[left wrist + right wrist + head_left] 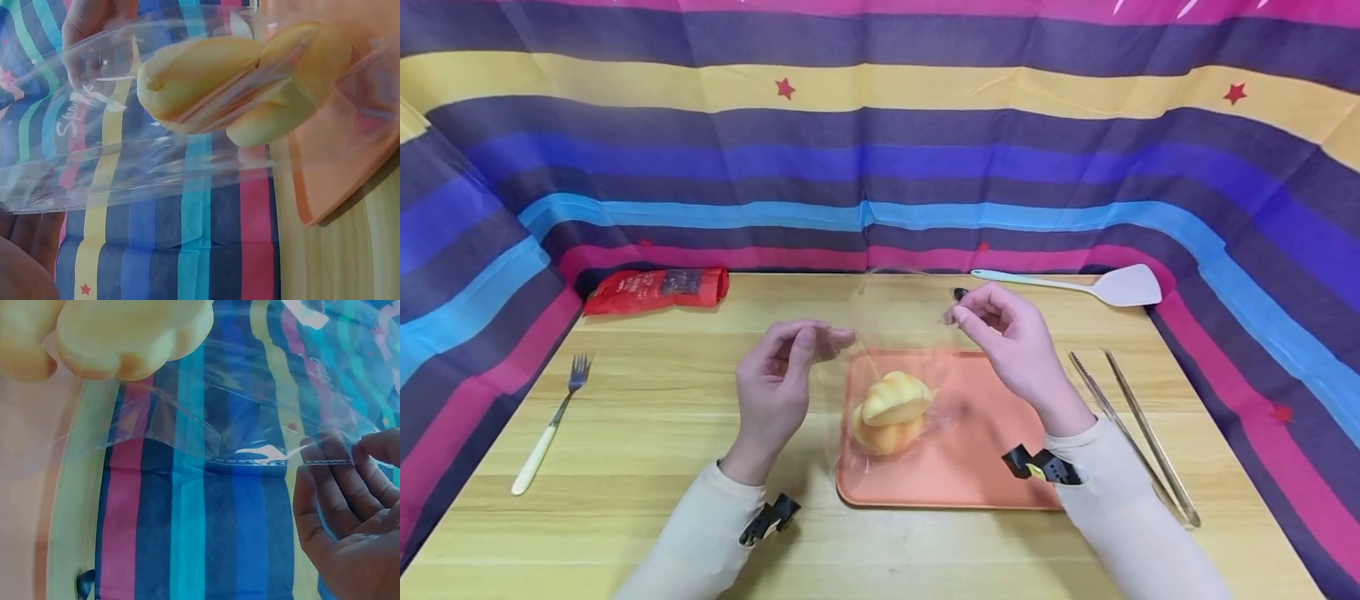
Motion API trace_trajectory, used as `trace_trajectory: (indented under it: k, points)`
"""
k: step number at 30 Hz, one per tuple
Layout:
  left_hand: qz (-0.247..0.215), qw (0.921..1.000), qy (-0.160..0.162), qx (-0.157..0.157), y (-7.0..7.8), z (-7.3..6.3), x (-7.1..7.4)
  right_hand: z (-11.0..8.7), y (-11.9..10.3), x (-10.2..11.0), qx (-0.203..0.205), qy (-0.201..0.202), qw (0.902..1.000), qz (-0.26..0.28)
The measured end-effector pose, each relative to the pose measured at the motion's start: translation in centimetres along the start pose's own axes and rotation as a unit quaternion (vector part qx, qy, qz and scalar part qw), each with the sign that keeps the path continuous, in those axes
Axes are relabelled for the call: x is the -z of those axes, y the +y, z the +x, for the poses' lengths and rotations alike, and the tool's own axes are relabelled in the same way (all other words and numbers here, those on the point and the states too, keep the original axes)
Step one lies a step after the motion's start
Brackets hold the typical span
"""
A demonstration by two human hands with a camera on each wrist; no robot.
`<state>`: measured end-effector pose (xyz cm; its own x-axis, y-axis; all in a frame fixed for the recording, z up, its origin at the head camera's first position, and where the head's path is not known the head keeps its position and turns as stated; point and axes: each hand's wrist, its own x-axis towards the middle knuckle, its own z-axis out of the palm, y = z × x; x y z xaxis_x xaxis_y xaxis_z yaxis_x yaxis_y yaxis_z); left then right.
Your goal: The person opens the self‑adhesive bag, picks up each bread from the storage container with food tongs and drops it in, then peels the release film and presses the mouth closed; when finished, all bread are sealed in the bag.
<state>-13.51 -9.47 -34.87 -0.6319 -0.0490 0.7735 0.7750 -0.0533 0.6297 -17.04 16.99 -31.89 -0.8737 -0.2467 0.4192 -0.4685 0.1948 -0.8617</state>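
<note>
Right now both hands are raised over a light wooden table (647,417), each pinching one top corner of a clear, crinkly plastic bag (887,333) and holding its mouth stretched between them. The left hand (778,379) nips the bag's edge between thumb and curled fingertips; the right hand (1011,337) does the same on the other side, and the right wrist view shows its fingers (331,506) closed on the bag's sealed strip. Low in the bag, between and slightly below the hands, hangs a pale yellow, lobed bread roll (891,411) (its shape reads clearly through the film in the left wrist view). The bag's bottom hangs over the left part of a flat salmon-orange plastic tray (992,467); whether it rests on it I cannot tell.

A striped cloth backdrop (880,150) in purple, yellow, blue and pink, dotted with small red stars, walls in the table on three sides.

At the far left lies a red foil snack packet (657,289), nearer on that side a fork with a cream handle (550,425). A pale spatula with a mint handle (1086,286) lies at the far right, and long metal tongs (1135,433) lie just right of the tray, beside the right forearm.
</note>
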Motion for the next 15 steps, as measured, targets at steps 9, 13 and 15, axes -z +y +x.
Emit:
trace_trajectory:
  k: [9,13,15]
  points:
    - [0.024,0.9997,-0.005,0.005,0.0,0.1,0.4,-1.6,-1.4,0.4,0.027,0.043,0.9986,0.016]
    - [0.046,0.9989,-0.014,0.003,0.0,0.0,0.7,-2.1,-1.7,0.6,0.055,0.058,0.9968,0.008]
    - [0.047,0.9987,-0.018,0.000,0.0,0.0,0.8,-2.3,-1.7,0.7,0.065,0.062,0.9959,0.007]
